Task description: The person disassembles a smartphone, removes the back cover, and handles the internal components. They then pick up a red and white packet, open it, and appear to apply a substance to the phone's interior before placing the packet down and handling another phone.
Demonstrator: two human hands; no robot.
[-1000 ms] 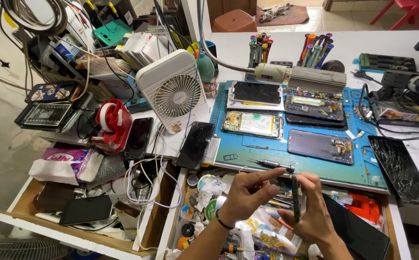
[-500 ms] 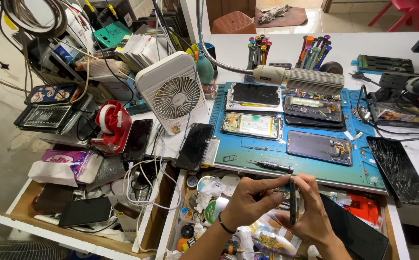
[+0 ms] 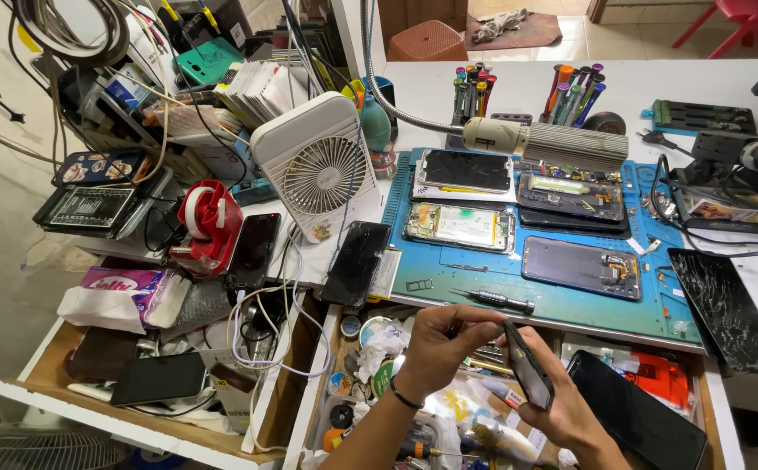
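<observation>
Gripping one dark phone (image 3: 528, 376) edge-on, our right hand (image 3: 562, 405) cradles it from below while our left hand (image 3: 442, 346) pinches its top end. It sits between both hands, over the open drawer (image 3: 701, 409). Beyond, we count four opened phones and one screwdriver (image 3: 494, 299) on the blue mat (image 3: 553, 300).

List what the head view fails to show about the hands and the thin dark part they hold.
- Thin dark part: seen edge-on, so its faces are hidden.
- Right hand: palm hidden behind the part; wrist cut off by the bottom edge.
- Left hand: fingertip contact too small to judge.
</observation>
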